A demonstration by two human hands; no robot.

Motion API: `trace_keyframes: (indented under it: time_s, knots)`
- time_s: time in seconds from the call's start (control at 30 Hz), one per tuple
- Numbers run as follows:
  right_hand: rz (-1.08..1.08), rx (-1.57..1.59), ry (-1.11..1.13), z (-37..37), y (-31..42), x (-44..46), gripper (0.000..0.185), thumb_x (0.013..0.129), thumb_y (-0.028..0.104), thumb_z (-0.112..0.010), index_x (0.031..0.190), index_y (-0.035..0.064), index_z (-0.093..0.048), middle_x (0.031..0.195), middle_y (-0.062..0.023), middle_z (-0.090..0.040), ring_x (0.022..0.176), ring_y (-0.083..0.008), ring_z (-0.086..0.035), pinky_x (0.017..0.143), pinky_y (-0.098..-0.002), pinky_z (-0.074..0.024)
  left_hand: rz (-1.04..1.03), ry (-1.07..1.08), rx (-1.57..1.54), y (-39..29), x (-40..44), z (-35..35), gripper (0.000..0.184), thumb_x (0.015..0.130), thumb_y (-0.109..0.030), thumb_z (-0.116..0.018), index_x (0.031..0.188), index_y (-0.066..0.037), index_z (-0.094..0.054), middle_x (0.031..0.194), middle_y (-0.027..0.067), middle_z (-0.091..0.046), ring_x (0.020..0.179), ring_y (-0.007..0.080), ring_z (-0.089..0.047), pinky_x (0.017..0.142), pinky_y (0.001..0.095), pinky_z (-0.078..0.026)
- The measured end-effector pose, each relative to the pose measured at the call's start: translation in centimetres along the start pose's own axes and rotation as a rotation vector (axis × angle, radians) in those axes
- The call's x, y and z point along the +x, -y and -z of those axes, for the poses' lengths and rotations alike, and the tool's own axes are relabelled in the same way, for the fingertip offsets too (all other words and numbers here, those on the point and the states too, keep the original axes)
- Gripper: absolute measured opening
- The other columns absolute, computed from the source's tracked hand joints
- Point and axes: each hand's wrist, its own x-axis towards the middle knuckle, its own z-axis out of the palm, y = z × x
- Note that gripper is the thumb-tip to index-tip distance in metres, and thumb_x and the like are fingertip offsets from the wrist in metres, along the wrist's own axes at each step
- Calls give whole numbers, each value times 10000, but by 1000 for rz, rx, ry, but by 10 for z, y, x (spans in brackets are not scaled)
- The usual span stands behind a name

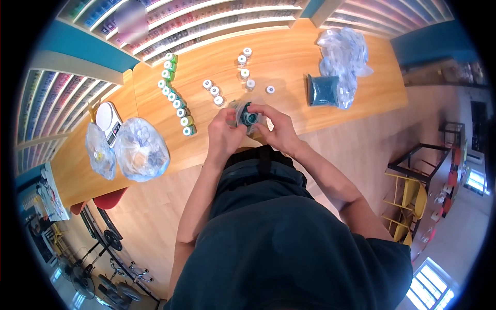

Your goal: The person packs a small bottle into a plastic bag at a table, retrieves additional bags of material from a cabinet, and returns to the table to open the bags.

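Close to my body at the table's front edge, both hands hold a small clear plastic bag point(239, 114) with dark teal contents. A small round jar point(251, 118) shows its open rim at the bag's mouth, with teal inside. My left hand point(225, 133) is closed on the bag's left side. My right hand point(279, 128) has its fingers curled over the far rim and its thumb near the jar; whether it also touches the jar I cannot tell. Just beyond the hands, a loose white cap point(270, 89) lies on the table. White-capped clear jars point(215, 91) stand nearby.
A row of green-to-teal jars point(175, 104) runs along the left of the wooden table point(196, 150). Further left are a white scale point(108, 118) and a plastic bag bundle point(141, 150). At right lie a teal-filled packet point(323, 90) and crumpled bags point(345, 51). Shelves point(217, 26) line the back.
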Motion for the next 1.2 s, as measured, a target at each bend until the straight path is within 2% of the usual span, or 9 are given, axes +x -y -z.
trace_keyframes:
  time_s: [0.2,0.4,0.6,0.7,0.8,0.9,1.0,1.1,1.2]
  knots:
    - [24,-75,9,-6,-10,3,437,794,0,-712,1207,100,-613,1170,-149,-667,1053,-366,-653,913,-377,-532,-123,3,87,-7,-5,4,473,732,28,-691,1197,25,-599,1071,130,-646,775,143,-668,657,267,-542]
    - [-136,241,24,0,-6,5,435,802,-59,-728,1207,46,-610,1164,-73,-678,1079,-199,-649,982,-328,-499,-225,12,116,-15,-8,6,607,751,94,-603,1333,-62,-526,1312,142,-553,748,182,-640,646,301,-515]
    - [-245,477,-16,-3,-4,2,399,821,-77,-719,1192,36,-626,1172,-51,-682,1107,-175,-635,1013,-333,-482,-417,70,102,-18,-11,13,589,766,113,-542,1299,-135,-530,1393,144,-518,731,284,-634,625,338,-502]
    - [-64,-32,66,-3,11,0,421,802,-54,-746,1193,35,-616,1158,-93,-675,1098,-221,-646,994,-329,-486,-438,59,98,-11,-11,16,480,779,102,-534,1204,-117,-581,1388,159,-528,818,325,-655,665,360,-518]
    - [-58,12,-8,-12,17,-1,402,800,-70,-738,1174,27,-627,1169,-90,-678,1113,-212,-628,1008,-328,-469,-426,71,119,-1,-12,18,435,764,70,-557,1167,-86,-600,1345,177,-533,1032,421,-625,819,464,-542]
    - [-29,-29,-26,-15,19,-1,364,806,-43,-741,1148,28,-638,1125,-109,-678,1082,-242,-644,980,-330,-485,-456,-52,136,0,-12,17,393,776,65,-565,1150,-41,-624,1316,189,-550,1038,420,-624,835,452,-546]
    - [-65,15,-49,-17,22,-3,355,813,-37,-735,1150,27,-643,1140,-116,-678,1090,-252,-642,974,-335,-485,-466,36,176,1,-11,23,398,780,49,-616,1175,1,-618,1298,200,-559,1045,422,-622,858,435,-545]
    - [-97,71,-53,-17,28,-4,385,814,-39,-728,1183,35,-645,1165,-123,-676,1110,-263,-638,984,-341,-479,-318,140,73,-7,-12,27,394,785,36,-689,1176,8,-643,1281,173,-581,928,342,-676,746,349,-563]
    - [-55,23,-8,-19,36,-5,407,821,-45,-717,1213,40,-644,1172,-131,-677,1120,-270,-637,998,-336,-473,-421,141,74,5,-6,24,420,756,-5,-770,1157,14,-645,1256,167,-586,846,291,-694,703,336,-563]
